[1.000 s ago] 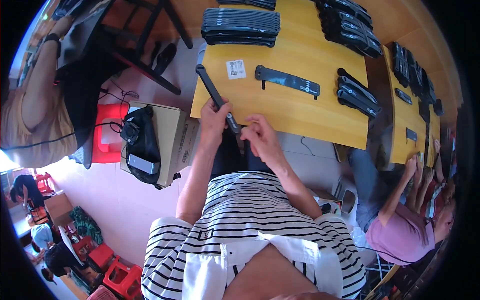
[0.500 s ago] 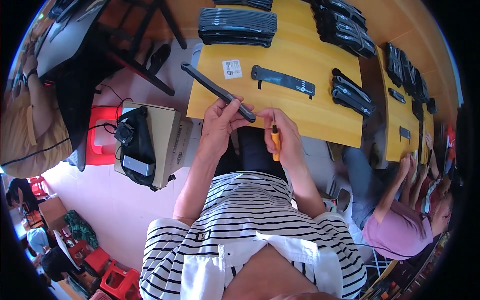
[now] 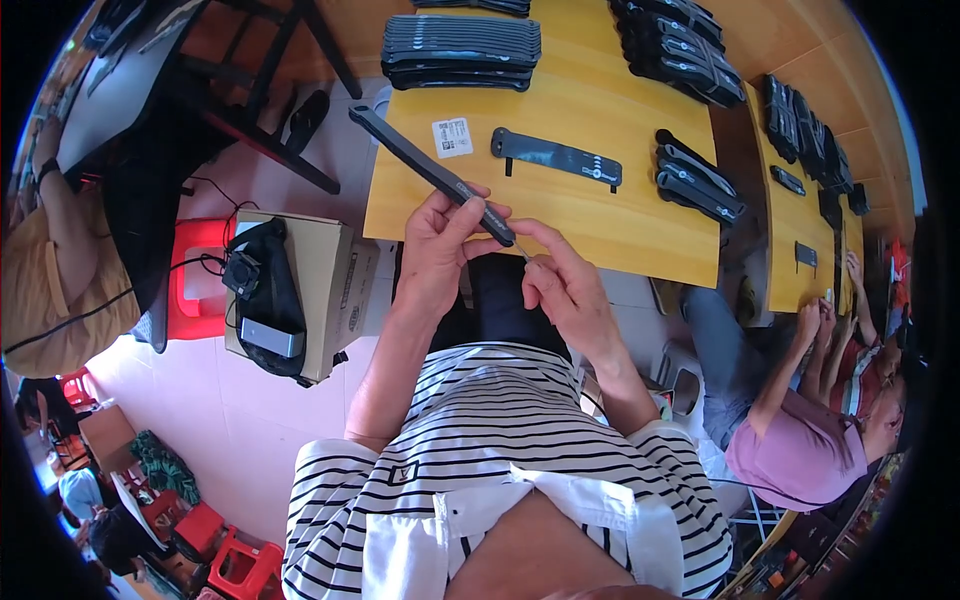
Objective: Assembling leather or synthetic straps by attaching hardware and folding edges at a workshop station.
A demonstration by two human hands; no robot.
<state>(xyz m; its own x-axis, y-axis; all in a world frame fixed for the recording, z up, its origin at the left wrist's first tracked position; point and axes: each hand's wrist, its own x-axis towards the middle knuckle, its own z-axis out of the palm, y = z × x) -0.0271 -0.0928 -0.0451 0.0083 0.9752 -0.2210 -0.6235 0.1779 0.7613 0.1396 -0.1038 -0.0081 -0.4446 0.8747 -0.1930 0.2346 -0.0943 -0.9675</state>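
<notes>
My left hand [image 3: 434, 258] grips a long dark grey bar [image 3: 425, 172] with rounded ends, slanting up and leftward over the table's near edge. Thumb and fingers pinch it close to its lower right end. My right hand [image 3: 572, 295] is closed around a screwdriver [image 3: 524, 254]; only its thin metal shaft shows, and the handle is hidden in the hand. The shaft meets or nearly meets the bar's lower end, and my right index finger reaches to that end. Beyond my hands lies a flat dark strip [image 3: 555, 158] with two small black tabs.
The yellow wooden table [image 3: 640, 245] bears a white label [image 3: 452, 138], a stack of dark strips [image 3: 460, 45], a smaller pile [image 3: 697, 185] and bundled strips [image 3: 685, 50]. A cardboard box [image 3: 325, 290] stands at left on a red stool [image 3: 190, 270]. People sit at right.
My right hand has come up to the bar's lower end and turned, so the screwdriver's orange handle is now hidden. My left hand keeps its grip on the bar.
</notes>
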